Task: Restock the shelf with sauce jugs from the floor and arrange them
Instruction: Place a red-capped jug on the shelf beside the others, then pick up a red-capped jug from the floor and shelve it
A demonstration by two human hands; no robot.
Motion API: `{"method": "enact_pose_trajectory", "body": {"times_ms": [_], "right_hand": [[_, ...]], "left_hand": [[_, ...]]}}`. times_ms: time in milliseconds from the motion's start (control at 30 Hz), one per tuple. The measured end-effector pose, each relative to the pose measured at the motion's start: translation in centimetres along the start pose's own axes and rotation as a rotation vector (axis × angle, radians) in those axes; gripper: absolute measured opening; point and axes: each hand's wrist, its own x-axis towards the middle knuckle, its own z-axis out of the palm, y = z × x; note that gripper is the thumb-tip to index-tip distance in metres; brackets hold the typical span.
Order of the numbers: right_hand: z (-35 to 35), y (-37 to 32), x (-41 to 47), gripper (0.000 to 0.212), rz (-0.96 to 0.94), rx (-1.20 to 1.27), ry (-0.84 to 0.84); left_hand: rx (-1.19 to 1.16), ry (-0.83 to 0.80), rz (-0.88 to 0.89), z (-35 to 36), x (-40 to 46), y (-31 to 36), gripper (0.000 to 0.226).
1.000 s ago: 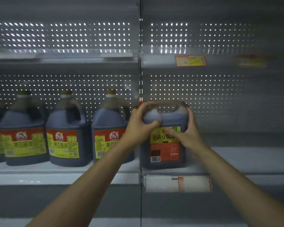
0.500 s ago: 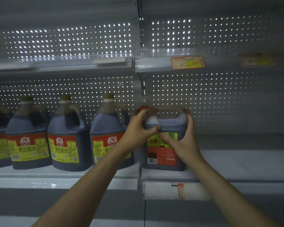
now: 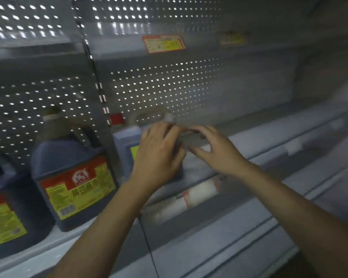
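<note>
A dark sauce jug (image 3: 127,146) with a red cap and a pale handle stands on the shelf (image 3: 273,133), just right of the upright post. My left hand (image 3: 159,155) lies over its front right part and hides most of the label; blur hides whether the fingers grip it. My right hand (image 3: 213,151) is just right of the jug, fingers spread and curved, with nothing in it. To the left stands a neighbour jug (image 3: 72,177) with a red and yellow label, and another jug (image 3: 2,217) is cut off by the left edge.
A white price strip (image 3: 197,192) sits on the shelf's front rail under my hands. An orange and yellow price tag (image 3: 163,43) hangs on the upper shelf edge. The perforated back panel (image 3: 169,83) runs behind. The shelf stretches bare to the right of the jug.
My right hand has come off the jug's right side and top. The left hand has slid from the jug's left to its front. The view has tilted and swung right, with motion blur.
</note>
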Motion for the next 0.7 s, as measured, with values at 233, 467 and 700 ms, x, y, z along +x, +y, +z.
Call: {"method": "enact_pose_trajectory", "body": {"times_ms": [233, 467, 700], "right_hand": [[-12.6, 4.8, -14.3, 0.045, 0.384, -0.516, 0.013], [-20.2, 5.9, -34.8, 0.045, 0.814, -0.76, -0.09], [-21.4, 3.2, -53.6, 0.043, 1.162, -0.777, -0.248]], "left_hand": [[-0.101, -0.292, 0.212, 7.9, 3.2, 13.2, 0.036], [-0.289, -0.677, 0.589, 12.8, -1.1, 33.9, 0.051], [-0.445, -0.838, 0.813, 14.1, -11.0, 49.7, 0.041]]}}
